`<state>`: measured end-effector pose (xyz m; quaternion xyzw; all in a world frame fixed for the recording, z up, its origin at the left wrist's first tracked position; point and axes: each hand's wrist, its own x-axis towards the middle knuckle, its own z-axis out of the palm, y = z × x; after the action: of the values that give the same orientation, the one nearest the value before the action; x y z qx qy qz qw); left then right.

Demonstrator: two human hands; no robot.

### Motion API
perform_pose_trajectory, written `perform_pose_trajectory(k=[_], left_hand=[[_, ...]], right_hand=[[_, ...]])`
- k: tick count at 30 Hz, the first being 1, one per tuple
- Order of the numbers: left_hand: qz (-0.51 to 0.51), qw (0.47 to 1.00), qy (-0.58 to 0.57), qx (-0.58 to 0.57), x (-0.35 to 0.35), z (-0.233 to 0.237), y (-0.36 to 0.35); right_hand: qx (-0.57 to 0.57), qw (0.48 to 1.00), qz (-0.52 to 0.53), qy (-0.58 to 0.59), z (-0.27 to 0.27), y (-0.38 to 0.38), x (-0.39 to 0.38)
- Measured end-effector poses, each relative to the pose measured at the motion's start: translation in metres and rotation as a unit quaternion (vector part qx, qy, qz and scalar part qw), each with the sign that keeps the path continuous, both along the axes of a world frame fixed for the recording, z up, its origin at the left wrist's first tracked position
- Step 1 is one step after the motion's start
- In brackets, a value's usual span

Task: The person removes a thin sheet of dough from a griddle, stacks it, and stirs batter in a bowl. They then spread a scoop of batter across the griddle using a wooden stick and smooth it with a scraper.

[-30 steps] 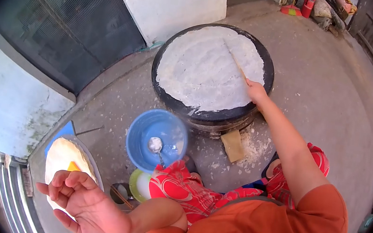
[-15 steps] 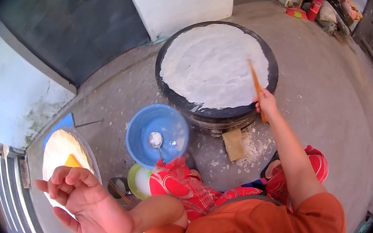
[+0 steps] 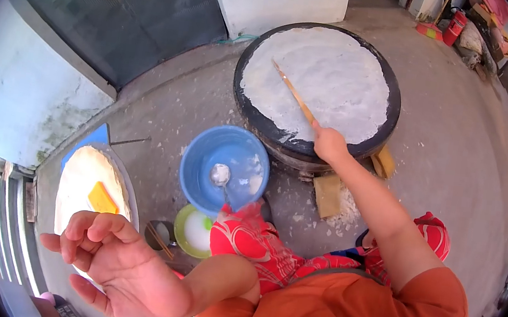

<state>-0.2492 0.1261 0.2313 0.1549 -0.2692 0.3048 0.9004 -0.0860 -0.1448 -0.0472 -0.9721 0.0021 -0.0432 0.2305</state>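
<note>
My right hand (image 3: pixel 330 145) is closed around the handle of a wooden batter spreader (image 3: pixel 299 101). The tool slants up and left over a thin, pale sheet of batter (image 3: pixel 342 61). That sheet covers most of a big round black griddle (image 3: pixel 391 109); its edge is ragged. At lower left, my left hand (image 3: pixel 131 276) hangs in the air, palm turned up, fingers loosely bent and apart, with nothing in it. Beyond its fingertips lies a round stack of pale flatbreads (image 3: pixel 81 178), topped by a flat yellow scraper (image 3: pixel 102 198).
A blue basin (image 3: pixel 186 172) with a ladle (image 3: pixel 220 174) stands before the griddle. Close by are a green bowl (image 3: pixel 183 242) of white stuff and chopsticks (image 3: pixel 161 241). A tan block (image 3: pixel 327 196) sits among crumbs. A dustpan (image 3: pixel 429 31) and red extinguisher (image 3: pixel 454 28) stand far right.
My right hand has swept the spreader leftward, from the griddle's right edge to across the batter. The view has shifted a little. My left hand stays raised and open.
</note>
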Motion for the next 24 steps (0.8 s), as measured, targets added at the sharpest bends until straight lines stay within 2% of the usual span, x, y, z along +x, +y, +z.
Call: perform_pose_trajectory(k=[1, 3, 5, 6, 7, 8, 9, 11, 12, 14, 21, 24], left_hand=[[0.000, 1.000, 0.003, 0.000, 0.000, 0.000, 0.001], [-0.004, 1.000, -0.004, 0.011, 0.000, -0.001, 0.002], [-0.002, 1.000, -0.004, 0.004, 0.001, -0.001, 0.002], [0.000, 1.000, -0.003, -0.002, 0.001, -0.001, 0.003], [0.002, 1.000, -0.005, -0.001, 0.001, -0.001, 0.004], [0.005, 1.000, -0.001, -0.004, 0.001, -0.001, 0.006], [0.007, 1.000, 0.004, -0.007, 0.001, -0.002, 0.006], [0.008, 1.000, -0.001, -0.005, 0.000, -0.003, 0.006], [0.007, 1.000, -0.006, -0.004, 0.000, -0.003, 0.006], [0.015, 1.000, 0.006, -0.008, -0.001, -0.001, 0.004], [0.022, 0.999, 0.004, -0.025, 0.001, 0.000, 0.006], [0.030, 0.999, 0.010, -0.012, 0.000, 0.000, 0.007]], right_hand=[[-0.083, 0.988, -0.037, 0.123, 0.017, 0.012, -0.004], [-0.068, 0.991, -0.027, 0.116, -0.001, 0.015, -0.003], [-0.020, 0.999, 0.045, 0.011, -0.007, 0.013, -0.013], [-0.021, 0.999, 0.047, 0.009, -0.004, 0.005, -0.015], [0.229, 0.963, -0.036, 0.137, 0.015, -0.001, -0.022], [0.457, 0.845, -0.116, 0.253, 0.025, -0.010, -0.025], [0.528, 0.798, -0.130, 0.259, 0.020, -0.025, -0.026], [0.557, 0.783, -0.207, 0.183, 0.023, -0.040, -0.025], [0.556, 0.784, -0.208, 0.183, 0.024, -0.042, -0.021], [0.533, 0.814, -0.179, 0.147, 0.028, -0.047, -0.014], [0.527, 0.822, -0.135, 0.172, 0.026, -0.042, 0.037], [0.478, 0.850, -0.141, 0.172, 0.023, -0.038, 0.060]])
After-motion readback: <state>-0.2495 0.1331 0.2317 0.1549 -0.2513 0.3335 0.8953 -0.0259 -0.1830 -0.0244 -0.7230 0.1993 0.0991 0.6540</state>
